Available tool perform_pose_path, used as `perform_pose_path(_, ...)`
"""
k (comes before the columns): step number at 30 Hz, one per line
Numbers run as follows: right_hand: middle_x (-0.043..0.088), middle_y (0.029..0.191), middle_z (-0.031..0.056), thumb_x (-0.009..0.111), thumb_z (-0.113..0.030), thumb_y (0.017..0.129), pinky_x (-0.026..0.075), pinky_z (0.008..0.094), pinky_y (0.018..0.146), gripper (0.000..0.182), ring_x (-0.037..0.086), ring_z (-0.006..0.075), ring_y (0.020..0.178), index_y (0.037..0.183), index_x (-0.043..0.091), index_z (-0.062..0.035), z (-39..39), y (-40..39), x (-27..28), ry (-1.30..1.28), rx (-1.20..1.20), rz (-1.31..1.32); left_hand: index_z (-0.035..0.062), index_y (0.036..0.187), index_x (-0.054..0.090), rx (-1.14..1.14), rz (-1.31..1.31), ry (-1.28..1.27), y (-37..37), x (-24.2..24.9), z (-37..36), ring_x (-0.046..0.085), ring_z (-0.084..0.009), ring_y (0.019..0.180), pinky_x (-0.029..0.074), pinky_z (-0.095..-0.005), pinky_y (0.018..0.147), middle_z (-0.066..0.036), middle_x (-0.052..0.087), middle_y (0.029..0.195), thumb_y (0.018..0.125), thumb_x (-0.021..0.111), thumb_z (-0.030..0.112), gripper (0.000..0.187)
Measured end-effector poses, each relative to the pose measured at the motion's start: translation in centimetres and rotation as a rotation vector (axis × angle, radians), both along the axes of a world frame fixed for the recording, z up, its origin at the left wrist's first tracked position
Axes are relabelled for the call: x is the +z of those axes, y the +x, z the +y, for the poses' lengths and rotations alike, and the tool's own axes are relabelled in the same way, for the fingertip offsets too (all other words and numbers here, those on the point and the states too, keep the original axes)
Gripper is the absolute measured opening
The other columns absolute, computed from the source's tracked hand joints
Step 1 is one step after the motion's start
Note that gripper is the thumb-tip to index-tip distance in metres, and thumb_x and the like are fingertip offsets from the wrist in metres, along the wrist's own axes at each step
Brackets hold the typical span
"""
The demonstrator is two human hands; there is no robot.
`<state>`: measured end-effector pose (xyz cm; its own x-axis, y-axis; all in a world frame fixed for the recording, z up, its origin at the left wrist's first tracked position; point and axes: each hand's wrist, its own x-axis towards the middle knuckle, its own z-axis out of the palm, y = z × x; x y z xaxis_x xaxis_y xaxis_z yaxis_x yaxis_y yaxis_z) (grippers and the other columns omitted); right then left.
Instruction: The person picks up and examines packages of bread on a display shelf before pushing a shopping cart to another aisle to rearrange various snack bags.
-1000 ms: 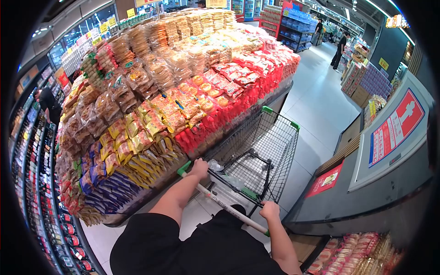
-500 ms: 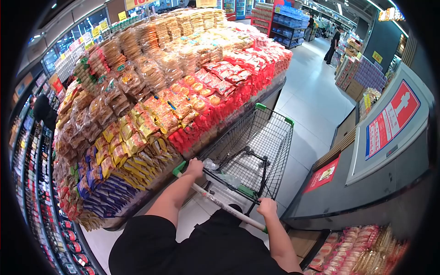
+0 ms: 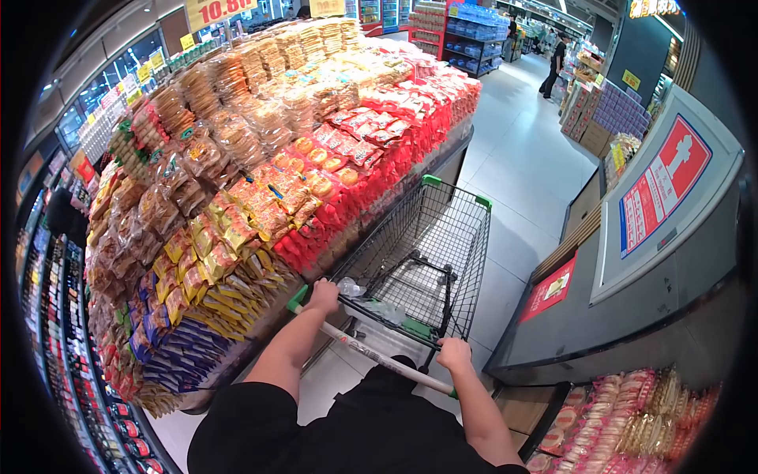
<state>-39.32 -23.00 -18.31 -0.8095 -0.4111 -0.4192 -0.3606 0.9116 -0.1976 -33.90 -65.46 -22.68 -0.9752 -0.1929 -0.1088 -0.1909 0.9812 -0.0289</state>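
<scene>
A wire shopping cart (image 3: 442,229) with green corner caps stands before me, angled up and to the right. Its pale handle bar (image 3: 355,345) crosses in front of my body. My left hand (image 3: 322,297) is closed on the cart near the handle's left green end. At the right rear of the cart, my right hand (image 3: 454,354) is closed on its frame, just above the handle bar; the exact part under the fingers is hidden. Crumpled clear plastic (image 3: 351,287) lies at the rear of the cart, close to my left hand.
A large heap of packaged snacks (image 3: 253,186) borders the cart on the left. To the right stands a grey cabinet with a red-and-blue sign (image 3: 667,186). Packaged goods (image 3: 616,415) sit at lower right. Farther along the tiled aisle (image 3: 521,158) stands a person in black (image 3: 554,67).
The view has shifted slightly, so the cart, display and both hands sit a little farther left. Both hands keep their hold on the cart.
</scene>
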Motion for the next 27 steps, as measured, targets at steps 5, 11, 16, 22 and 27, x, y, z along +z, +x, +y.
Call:
perform_pose_path(5, 0.073, 0.111, 0.0093, 0.070, -0.017, 0.070, 0.055, 0.0405, 0.091, 0.048, 0.069, 0.0287, 0.105, 0.118, 0.074, -0.0254, 0.2, 0.0, 0.5, -0.004, 0.012, -0.021, 0.0171, 0.095, 0.078, -0.021, 0.011, -0.002, 0.1, -0.4, 0.0, 0.058, -0.0299, 0.102, 0.046, -0.0431, 0.091, -0.007, 0.068, 0.096, 0.069, 0.075, 0.025, 0.027)
perform_pose_path(11, 0.073, 0.111, 0.0087, 0.070, -0.018, 0.072, 0.055, 0.0404, 0.092, 0.047, 0.068, 0.0286, 0.106, 0.118, 0.073, -0.0250, 0.5, -0.3, 0.5, 0.009, 0.018, -0.038, 0.0150, 0.096, 0.078, 0.006, 0.021, 0.054, 0.3, 0.0, 0.5, 0.057, -0.0306, 0.103, 0.046, -0.0435, 0.092, -0.008, 0.068, 0.097, 0.068, 0.073, 0.023, 0.029)
perform_pose_path(16, 0.073, 0.110, 0.0090, 0.070, -0.018, 0.072, 0.055, 0.0406, 0.091, 0.046, 0.068, 0.0282, 0.106, 0.118, 0.073, -0.0238, 0.6, -0.4, -0.1, 0.010, 0.022, -0.032, 0.0144, 0.096, 0.078, 0.005, 0.014, 0.060, 0.2, 0.3, 0.6, 0.058, -0.0306, 0.102, 0.046, -0.0438, 0.092, -0.008, 0.068, 0.097, 0.068, 0.072, 0.020, 0.029)
perform_pose_path(22, 0.074, 0.110, 0.0087, 0.072, -0.019, 0.072, 0.056, 0.0390, 0.089, 0.046, 0.070, 0.0263, 0.103, 0.118, 0.074, -0.0245, 0.5, -0.2, 0.1, 0.012, 0.025, -0.006, 0.0155, 0.095, 0.078, -0.010, 0.000, 0.037, 0.2, -0.4, 0.2, 0.058, -0.0307, 0.102, 0.045, -0.0441, 0.092, -0.008, 0.068, 0.096, 0.069, 0.072, 0.022, 0.028)
perform_pose_path(27, 0.073, 0.109, 0.0093, 0.068, -0.020, 0.074, 0.055, 0.0404, 0.090, 0.045, 0.069, 0.0283, 0.104, 0.119, 0.073, -0.0260, 0.5, -0.2, 0.5, 0.030, 0.018, -0.030, 0.0163, 0.095, 0.078, 0.000, -0.002, 0.024, 0.0, -0.3, 0.4, 0.059, -0.0311, 0.103, 0.045, -0.0456, 0.092, -0.009, 0.069, 0.097, 0.069, 0.073, 0.025, 0.027)
